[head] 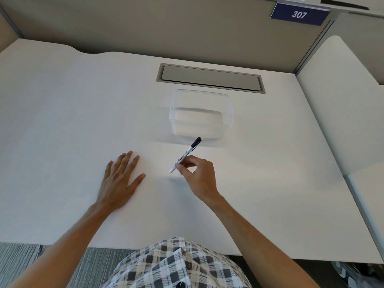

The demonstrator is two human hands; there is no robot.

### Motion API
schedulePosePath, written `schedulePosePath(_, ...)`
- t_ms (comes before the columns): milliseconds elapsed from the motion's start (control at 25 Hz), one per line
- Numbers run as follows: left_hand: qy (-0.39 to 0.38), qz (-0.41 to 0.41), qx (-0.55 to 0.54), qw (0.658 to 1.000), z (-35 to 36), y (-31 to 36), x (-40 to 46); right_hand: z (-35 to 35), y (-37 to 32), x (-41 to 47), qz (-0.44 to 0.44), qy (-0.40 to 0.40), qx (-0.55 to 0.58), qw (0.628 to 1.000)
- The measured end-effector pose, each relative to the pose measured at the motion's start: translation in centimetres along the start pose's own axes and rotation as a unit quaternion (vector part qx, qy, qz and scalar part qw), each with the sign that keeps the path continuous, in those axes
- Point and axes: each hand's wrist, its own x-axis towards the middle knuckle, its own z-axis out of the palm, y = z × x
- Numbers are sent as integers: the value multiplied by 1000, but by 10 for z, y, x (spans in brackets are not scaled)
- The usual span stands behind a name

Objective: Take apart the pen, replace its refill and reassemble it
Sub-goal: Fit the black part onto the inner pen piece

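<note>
A white pen (pixel 186 154) with a black cap slants up and to the right, a little above the white desk (pixel 62 121). My right hand (pixel 199 175) pinches its lower white end between thumb and fingers. The black cap points toward the clear plastic box (pixel 200 114). My left hand (pixel 120 179) lies flat on the desk to the left of the pen, fingers spread and straight, holding nothing. No loose refill shows on the desk.
The clear plastic box stands just behind the pen. Behind it a grey cable hatch (pixel 209 79) is set into the desk. Beige partition walls close off the back and right, with a blue sign (pixel 299 14) reading 307.
</note>
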Motion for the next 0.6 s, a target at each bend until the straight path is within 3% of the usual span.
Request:
schedulePosePath(240, 11, -2, 0, 1000, 3, -2, 2, 14, -5, -2, -99, 28, -137, 985)
schedulePosePath(360, 15, -2, -1, 1000, 5, -3, 2, 20, -1, -6, -153, 6, -191, 969)
schedulePosePath(600, 24, -2, -5, 1000, 6, -4, 2, 19, -2, -3, -141, 6, -202, 969)
